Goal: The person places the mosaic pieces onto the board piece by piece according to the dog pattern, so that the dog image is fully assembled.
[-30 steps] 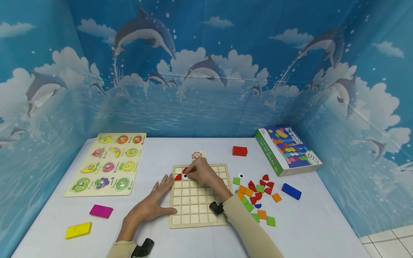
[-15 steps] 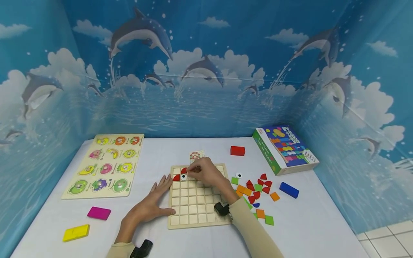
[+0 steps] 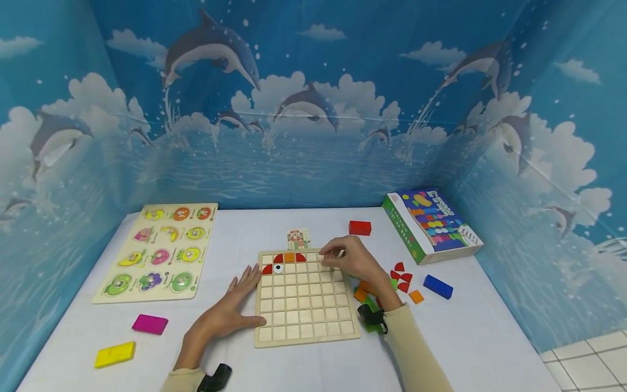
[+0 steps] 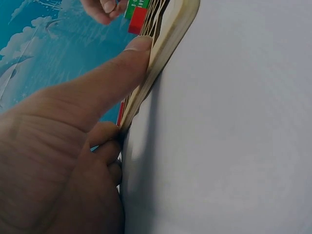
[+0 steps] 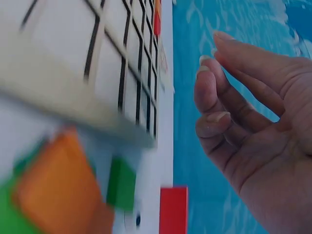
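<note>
A wooden grid board point(image 3: 308, 344) lies flat on the table. My left hand point(image 3: 227, 310) rests along its left edge, the thumb on the rim and the fingers stretched toward the far corner. Over the board's far right part is my right hand point(image 3: 354, 258), its fingers loosely bent; the right wrist view shows nothing between them. In the far row sit a red quarter piece point(image 3: 278, 258), an orange square point(image 3: 289, 257) and another red quarter piece point(image 3: 300, 258). One row nearer are a red quarter piece point(image 3: 266, 269) and a white eye disc point(image 3: 278, 268).
A small pattern card point(image 3: 299, 238) lies behind the board. Loose pieces, including red quarters point(image 3: 404, 286) and an orange square point(image 3: 416, 296), lie to the right, partly behind my forearm. Around stand a game box point(image 3: 433, 226), a fruit board point(image 3: 161, 253) and several coloured blocks point(image 3: 360, 228).
My right hand has moved right, away from the eye disc, uncovering the orange square and a red quarter piece in the far row. The left hand stays on the board's edge.
</note>
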A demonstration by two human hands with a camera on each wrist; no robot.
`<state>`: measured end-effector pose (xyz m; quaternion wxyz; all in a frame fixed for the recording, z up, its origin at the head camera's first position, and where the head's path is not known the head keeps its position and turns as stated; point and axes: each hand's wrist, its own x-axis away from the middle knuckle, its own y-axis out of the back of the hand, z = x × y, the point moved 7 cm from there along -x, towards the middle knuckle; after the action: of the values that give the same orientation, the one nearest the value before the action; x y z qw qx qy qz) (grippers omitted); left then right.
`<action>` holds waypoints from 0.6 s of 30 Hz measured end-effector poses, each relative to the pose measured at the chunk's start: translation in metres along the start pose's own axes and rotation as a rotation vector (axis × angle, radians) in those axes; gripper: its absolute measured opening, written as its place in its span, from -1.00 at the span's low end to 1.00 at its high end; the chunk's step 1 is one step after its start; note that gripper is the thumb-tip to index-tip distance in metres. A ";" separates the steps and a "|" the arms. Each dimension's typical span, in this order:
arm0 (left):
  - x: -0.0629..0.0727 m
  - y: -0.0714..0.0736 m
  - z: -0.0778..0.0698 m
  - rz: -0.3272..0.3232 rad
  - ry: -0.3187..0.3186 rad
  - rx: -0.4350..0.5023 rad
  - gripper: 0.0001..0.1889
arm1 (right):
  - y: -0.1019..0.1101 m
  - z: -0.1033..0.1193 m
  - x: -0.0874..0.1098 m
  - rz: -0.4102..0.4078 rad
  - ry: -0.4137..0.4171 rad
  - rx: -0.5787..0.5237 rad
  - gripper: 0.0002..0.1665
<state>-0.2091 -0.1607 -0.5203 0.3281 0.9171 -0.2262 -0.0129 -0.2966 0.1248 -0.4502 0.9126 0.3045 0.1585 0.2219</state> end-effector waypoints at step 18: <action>0.000 0.000 -0.002 0.001 0.019 0.001 0.25 | 0.073 -0.082 0.068 0.043 -0.283 0.091 -0.81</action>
<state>-0.2087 -0.1600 -0.5189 0.3299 0.9171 -0.2236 -0.0038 -0.2961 0.2509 -0.4780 0.9062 0.3770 0.0316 0.1890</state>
